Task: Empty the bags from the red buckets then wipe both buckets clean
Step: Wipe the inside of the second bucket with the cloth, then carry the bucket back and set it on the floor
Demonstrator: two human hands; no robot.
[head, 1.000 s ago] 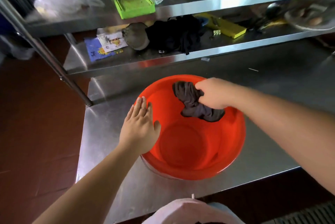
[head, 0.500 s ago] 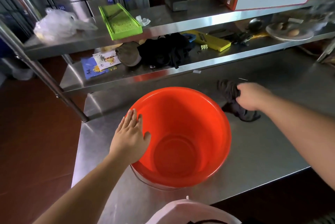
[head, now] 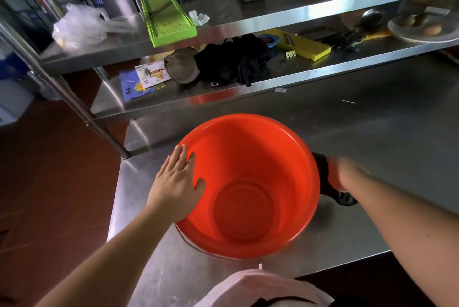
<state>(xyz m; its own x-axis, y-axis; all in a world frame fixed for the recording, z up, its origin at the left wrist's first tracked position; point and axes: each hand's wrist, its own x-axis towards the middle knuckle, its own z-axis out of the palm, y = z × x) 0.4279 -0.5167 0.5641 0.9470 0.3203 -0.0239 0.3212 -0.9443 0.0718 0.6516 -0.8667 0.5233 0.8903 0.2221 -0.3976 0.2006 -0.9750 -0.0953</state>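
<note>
Now back against the outer right wall of the red bucket (head: 248, 182) on the steel table (head: 372, 138), with the dark cloth (head: 323, 177). Motion-blurred right hand (head: 347, 172), apparently gripping that cloth. Left hand (head: 177, 182) flat on the bucket's left rim, fingers straight, thumb inside.

The bucket (head: 248, 185) stands on the table (head: 372, 133), near its front edge. The left hand (head: 177, 183) lies flat on the bucket's left rim. The right hand (head: 347, 172) is just right of the bucket, on a cloth (head: 330, 190) that lies on the table against the bucket's side. Behind the bucket runs a lower shelf (head: 298, 78), with an upper shelf (head: 248, 21) above it.
</note>
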